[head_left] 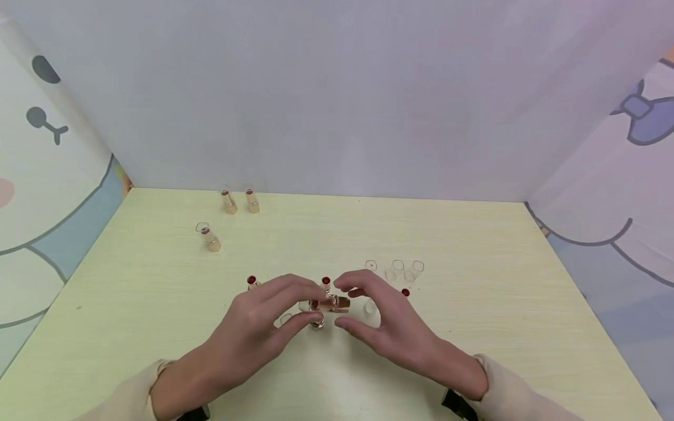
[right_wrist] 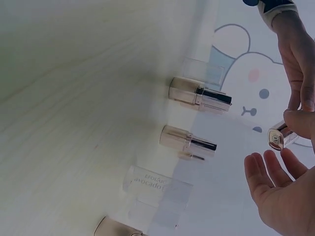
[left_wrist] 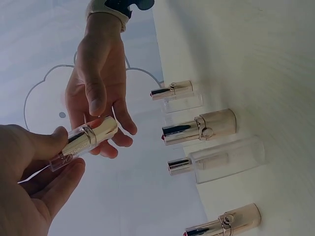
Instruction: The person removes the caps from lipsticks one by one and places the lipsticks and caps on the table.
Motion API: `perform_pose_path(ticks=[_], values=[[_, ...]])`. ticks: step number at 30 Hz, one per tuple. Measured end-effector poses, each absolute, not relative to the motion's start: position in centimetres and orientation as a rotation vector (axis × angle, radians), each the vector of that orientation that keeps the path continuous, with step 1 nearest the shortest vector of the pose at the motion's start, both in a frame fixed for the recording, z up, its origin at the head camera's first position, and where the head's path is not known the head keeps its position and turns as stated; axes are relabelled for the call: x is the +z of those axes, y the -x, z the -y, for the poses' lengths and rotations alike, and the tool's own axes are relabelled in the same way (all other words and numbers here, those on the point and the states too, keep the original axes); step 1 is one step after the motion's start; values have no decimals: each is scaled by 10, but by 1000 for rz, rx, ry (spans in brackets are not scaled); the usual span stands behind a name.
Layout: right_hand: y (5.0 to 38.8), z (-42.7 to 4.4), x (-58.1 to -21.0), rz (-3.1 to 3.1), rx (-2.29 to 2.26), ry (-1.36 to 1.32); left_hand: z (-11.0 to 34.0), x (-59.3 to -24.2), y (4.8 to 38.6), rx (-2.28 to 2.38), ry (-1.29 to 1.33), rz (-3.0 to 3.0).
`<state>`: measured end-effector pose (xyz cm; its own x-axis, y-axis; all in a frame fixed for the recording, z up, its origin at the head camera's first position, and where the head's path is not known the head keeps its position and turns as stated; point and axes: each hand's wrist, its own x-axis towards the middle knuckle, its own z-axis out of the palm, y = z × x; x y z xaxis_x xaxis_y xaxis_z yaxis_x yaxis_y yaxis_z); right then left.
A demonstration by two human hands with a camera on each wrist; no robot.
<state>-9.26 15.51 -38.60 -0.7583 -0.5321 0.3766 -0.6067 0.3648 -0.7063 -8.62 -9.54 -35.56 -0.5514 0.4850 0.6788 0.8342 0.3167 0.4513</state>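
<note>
Fingers of the left hand (head_left: 263,323) pinch a lipstick (head_left: 341,304) by its clear end; right of this lipstick, the right hand (head_left: 392,328) hovers, fingers loosely parted; three others (head_left: 212,240) stand beyond it, leftward.

The lipstick (left_wrist: 98,132) in the left hand (head_left: 265,317) shines gold, with a clear, see-through end. Past both hands, the next lipstick (head_left: 326,282) has a deep red top. Well beyond the left hand, three lipsticks (head_left: 212,241) are pale gold with brownish-red tops. Beyond the right hand (head_left: 388,323), the caps (head_left: 414,272) are colourless. Under both hands, the table (head_left: 500,298) is pale yellow with faint grain. Nearer than the hands, the sleeves (head_left: 518,394) are cream, the wristbands (head_left: 459,404) black. Farthest past them, the cloth (head_left: 337,105) is plain greyish lavender; left of the left hand, the curtain (head_left: 58,187) pairs white shapes, grey outlines and light blue
</note>
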Motion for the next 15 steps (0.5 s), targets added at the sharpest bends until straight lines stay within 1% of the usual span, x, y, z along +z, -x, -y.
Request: perform_pose_path(ticks=[15], values=[[90,-151,-388,2506,1405,-1050,94,-360,85,-1158,1169,2150]])
